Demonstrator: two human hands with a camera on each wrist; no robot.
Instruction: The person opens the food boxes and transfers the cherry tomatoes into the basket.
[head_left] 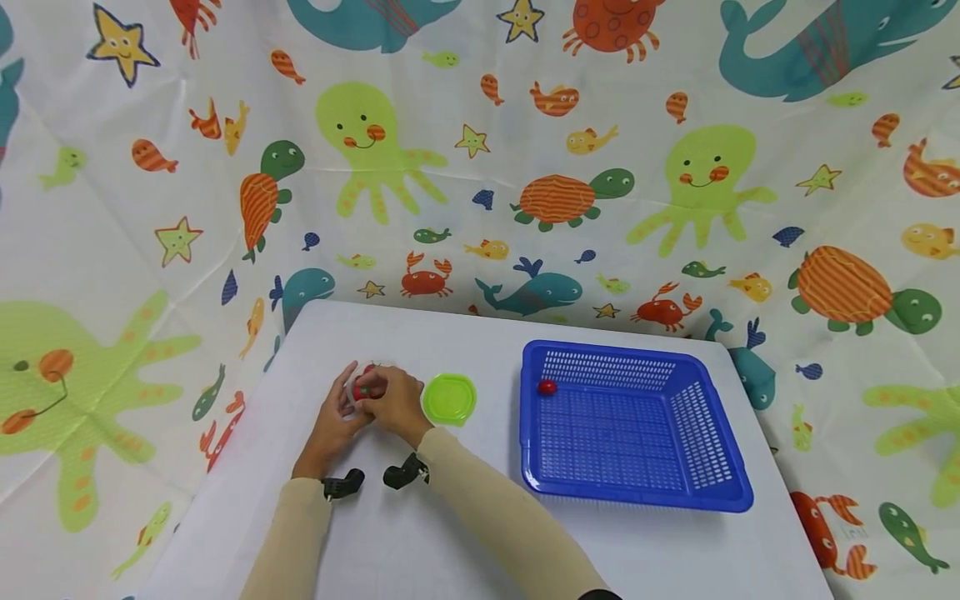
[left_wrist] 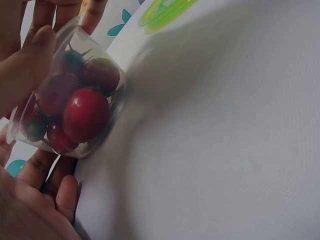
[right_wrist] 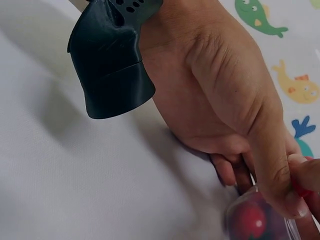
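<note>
A small clear plastic tub (left_wrist: 98, 50) of red cherry tomatoes (left_wrist: 86, 116) with green stems is tilted above the left part of the table. My left hand (head_left: 339, 423) holds it, fingers curled round its side and underside. At the tub's mouth, my right hand (head_left: 401, 407) pinches a red cherry tomato between thumb and fingers; only a sliver of it shows in the right wrist view. Right of the hands lies a bright green lid (head_left: 450, 399), flat on the table. Part of the tub is hidden behind the right hand in the head view.
A blue plastic basket (head_left: 633, 498) stands on the right half of the white table (head_left: 480, 333), with one red cherry tomato (head_left: 547, 387) near its left wall. Behind the table hangs a cloth (head_left: 465, 92) printed with sea animals. Black wrist mounts (head_left: 405, 472) sit at both cuffs.
</note>
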